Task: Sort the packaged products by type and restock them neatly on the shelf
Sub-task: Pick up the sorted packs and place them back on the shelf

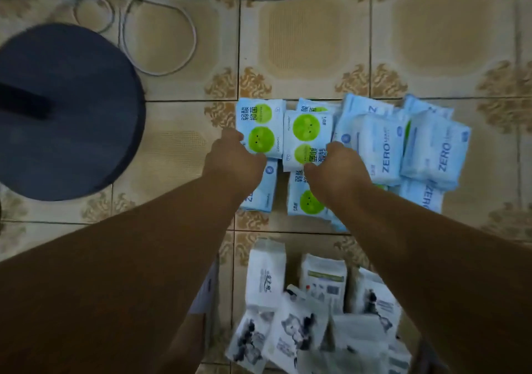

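A beige ceramic tile floor with brown ornamental corner motifs and dark grout lines carries all items in view. At the far left lies a large dark grey round disc with a matte surface and a black bar crossing its left part; whether it is a stand base or a stool seat cannot be determined. Beyond it, a thin pale cable forms loose loops on the tiles, well apart from the packets. The light blue soft plastic packets with two green circles lie flat in the centre of the floor, some overlapping one another. Just beside them on the right sits a pile of light blue soft plastic packets printed ZERO, stacked unevenly and tilted against each other. Nearer the person, a separate group of white paper-like packets with grey and black ink-style pictures lies scattered, several overlapping. Both forearms reach forward and cover parts of the blue packets beneath them. The left hand grasps the near edge of the leftmost green-circle packet, fingers curled at its rim. The right hand grasps the neighbouring light blue packet with green circles turned the other way, thumb and fingers curled on its near end; this packet rests partly on top of other packets. All wrappers appear glossy, pillow-shaped and slightly crinkled.
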Available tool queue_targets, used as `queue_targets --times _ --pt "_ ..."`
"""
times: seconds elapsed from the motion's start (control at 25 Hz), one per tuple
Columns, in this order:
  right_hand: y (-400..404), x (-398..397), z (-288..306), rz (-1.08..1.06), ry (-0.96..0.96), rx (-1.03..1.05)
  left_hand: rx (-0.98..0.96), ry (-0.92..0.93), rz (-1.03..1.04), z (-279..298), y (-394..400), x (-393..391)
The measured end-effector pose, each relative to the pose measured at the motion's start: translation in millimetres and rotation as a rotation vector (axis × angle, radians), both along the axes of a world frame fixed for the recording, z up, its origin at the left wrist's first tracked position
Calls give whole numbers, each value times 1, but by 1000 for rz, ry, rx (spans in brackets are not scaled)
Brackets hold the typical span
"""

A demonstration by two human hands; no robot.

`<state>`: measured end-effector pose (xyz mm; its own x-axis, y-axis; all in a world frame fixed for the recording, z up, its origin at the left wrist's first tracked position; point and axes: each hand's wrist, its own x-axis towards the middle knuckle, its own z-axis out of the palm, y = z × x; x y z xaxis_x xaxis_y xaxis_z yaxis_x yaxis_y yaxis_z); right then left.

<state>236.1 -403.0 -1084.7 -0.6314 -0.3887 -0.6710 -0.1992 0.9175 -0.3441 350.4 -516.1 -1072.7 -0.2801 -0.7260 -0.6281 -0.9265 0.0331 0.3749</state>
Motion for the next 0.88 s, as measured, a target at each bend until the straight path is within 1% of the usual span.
queue_targets --times 0.08,0.12,0.16,0.28,0.36,0.44,0.48,0.56,0.64,0.76,0.8,0.88 --pt "-4 1 -26 -90 -11 45 77 36 218 -30 -8 -9" --pt "-7 3 -33 -120 -34 55 87 43 276 -40 -11 -11" --pt "-8 5 -40 -154 -59 53 80 36 300 -47 -14 -11" --pt "-13 10 -55 -363 -102 -67 45 29 255 -62 -25 -9" --pt "-11 17 -58 -413 -135 -132 44 51 288 -61 -29 -8" --pt "-6 20 -46 -488 -168 -197 61 92 331 -51 -25 -12" --pt "-4 19 -35 -527 -155 -220 53 106 331 -41 -22 -15" --pt "3 9 2 -572 -99 -284 14 137 300 -8 -15 -23" --pt "13 0 53 -599 -106 -344 10 204 321 37 -8 -23" --pt "32 -32 187 -589 -101 -441 92 363 391 152 15 -32" --pt "38 -42 234 -596 -108 -474 147 411 391 197 20 -37" --pt "52 -65 350 -602 -78 -521 246 508 400 304 32 -56"
